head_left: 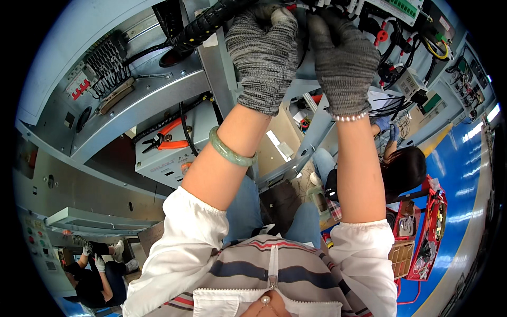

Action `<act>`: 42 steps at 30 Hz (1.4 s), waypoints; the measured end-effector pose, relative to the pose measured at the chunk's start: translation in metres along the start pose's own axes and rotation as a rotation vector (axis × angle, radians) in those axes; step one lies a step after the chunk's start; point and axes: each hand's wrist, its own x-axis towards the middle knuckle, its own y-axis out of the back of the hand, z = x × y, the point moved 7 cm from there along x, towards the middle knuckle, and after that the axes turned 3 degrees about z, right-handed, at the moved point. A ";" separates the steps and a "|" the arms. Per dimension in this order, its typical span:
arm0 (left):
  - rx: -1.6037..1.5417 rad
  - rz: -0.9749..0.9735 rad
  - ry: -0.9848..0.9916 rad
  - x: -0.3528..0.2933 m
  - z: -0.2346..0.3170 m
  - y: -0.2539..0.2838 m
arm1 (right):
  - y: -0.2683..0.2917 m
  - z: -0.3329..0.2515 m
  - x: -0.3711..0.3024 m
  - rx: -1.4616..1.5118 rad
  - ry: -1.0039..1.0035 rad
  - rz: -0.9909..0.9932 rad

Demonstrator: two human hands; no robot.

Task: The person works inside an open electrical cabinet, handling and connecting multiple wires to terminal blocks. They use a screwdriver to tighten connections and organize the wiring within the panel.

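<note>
Both my hands wear grey knitted gloves and reach up to the wiring at the top edge of the head view. My left hand (262, 59) is closed, thumb against bent fingers, beside a thick black wrapped cable bundle (211, 25). Close by, my right hand (346, 66) is also closed, its fingers curled in among thin wires. What either hand pinches is hidden by the gloves and the picture's edge. Right of my right hand are a red round connector piece (381, 36), black cables and a device with a green terminal strip (402, 7).
Orange-handled pliers (171, 138) lie on a light grey box (163, 164) inside the metal cabinet frame (142, 113). A co-worker (404, 169) crouches at right, near a red tool cart (422, 264). Another person (97, 280) works at lower left.
</note>
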 end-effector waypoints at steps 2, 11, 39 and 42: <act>-0.041 -0.017 -0.052 -0.001 0.004 -0.004 | 0.002 -0.006 0.001 0.086 -0.065 0.032; -0.075 -0.052 -0.176 -0.005 0.013 -0.005 | 0.004 0.012 -0.004 0.240 -0.208 -0.030; 0.117 -0.103 -0.273 0.007 0.006 -0.001 | -0.014 0.004 -0.020 0.783 -0.297 0.059; 0.111 -0.150 -0.349 0.006 0.018 -0.011 | -0.019 0.016 -0.019 0.825 -0.531 -0.077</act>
